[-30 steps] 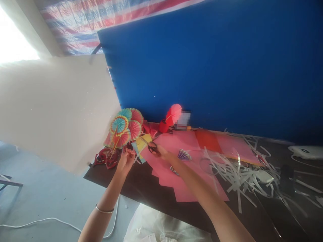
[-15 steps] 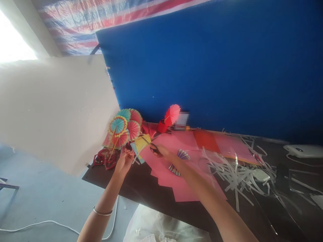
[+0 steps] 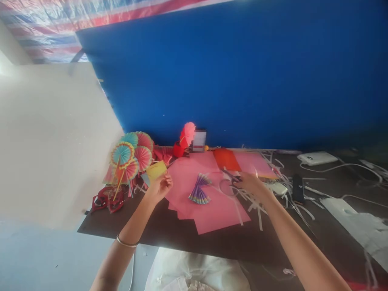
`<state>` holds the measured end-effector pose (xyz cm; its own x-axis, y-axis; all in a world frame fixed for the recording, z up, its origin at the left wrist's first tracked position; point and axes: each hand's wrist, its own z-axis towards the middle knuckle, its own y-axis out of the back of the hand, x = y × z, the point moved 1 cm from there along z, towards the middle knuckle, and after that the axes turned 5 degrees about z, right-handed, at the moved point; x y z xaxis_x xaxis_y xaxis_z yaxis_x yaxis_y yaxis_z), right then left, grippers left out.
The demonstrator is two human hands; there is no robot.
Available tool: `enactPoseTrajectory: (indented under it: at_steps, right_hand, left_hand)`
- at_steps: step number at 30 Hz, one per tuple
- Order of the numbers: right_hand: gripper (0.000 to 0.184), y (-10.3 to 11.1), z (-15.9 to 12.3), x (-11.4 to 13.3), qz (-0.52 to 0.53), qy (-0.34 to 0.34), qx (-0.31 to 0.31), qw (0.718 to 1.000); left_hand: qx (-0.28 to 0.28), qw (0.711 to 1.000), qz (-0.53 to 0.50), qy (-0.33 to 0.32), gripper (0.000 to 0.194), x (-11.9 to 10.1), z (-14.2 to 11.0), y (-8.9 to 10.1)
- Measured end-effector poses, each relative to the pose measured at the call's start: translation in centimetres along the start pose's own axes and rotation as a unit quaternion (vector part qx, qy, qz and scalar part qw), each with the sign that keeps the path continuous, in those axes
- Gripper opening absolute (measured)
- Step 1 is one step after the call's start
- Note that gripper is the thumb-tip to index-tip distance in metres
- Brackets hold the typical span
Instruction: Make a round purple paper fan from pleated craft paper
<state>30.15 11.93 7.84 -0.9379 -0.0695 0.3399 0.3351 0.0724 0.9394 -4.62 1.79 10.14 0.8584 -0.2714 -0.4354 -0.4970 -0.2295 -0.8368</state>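
Note:
My right hand (image 3: 250, 185) holds a pair of dark-handled scissors (image 3: 232, 176) above the right part of the pink paper sheets (image 3: 212, 220). The blades point up and to the left. My left hand (image 3: 160, 188) is closed, its fingers curled together beside a yellow paper (image 3: 156, 169); what they pinch, if anything, is too small to make out. Between the hands, a pleated purple-striped paper (image 3: 200, 190), narrow in the middle and fanned at both ends, lies on the pink sheets.
Round pleated paper fans (image 3: 123, 154) stand at the left, behind a red openwork object (image 3: 109, 199). A pink fan (image 3: 188, 134) rises from a red holder (image 3: 178, 149). White paper strips (image 3: 257, 210), a black object (image 3: 298, 189) and a white device with a cable (image 3: 317, 158) lie rightward.
My right hand has carried the scissors away from my left hand, rightward over the pink sheets. My left hand has shifted right to the yellow paper. The view has turned right.

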Motion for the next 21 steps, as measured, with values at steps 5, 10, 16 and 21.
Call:
enactPoseTrajectory:
  at_steps: [5,10,16,21]
  right_hand:
    - [0.017,0.3,-2.7,0.8,-0.072,-0.092,-0.015,0.993]
    - [0.029,0.3,-3.9,4.2,-0.052,-0.077,-0.057,0.994]
    - [0.048,-1.1,-4.2,10.0,0.418,0.140,0.049,0.897]
    - [0.032,-1.5,-5.3,12.3,0.577,0.113,0.211,0.781]
  left_hand:
    - [0.050,0.996,0.051,0.044,0.015,1.7,1.9,-2.4]
    - [0.080,0.990,0.087,0.078,0.014,3.5,2.8,-5.0]
    - [0.103,0.981,0.150,0.071,0.010,5.7,4.4,-7.2]
    - [0.065,0.982,0.179,0.009,0.010,5.9,5.4,-7.4]
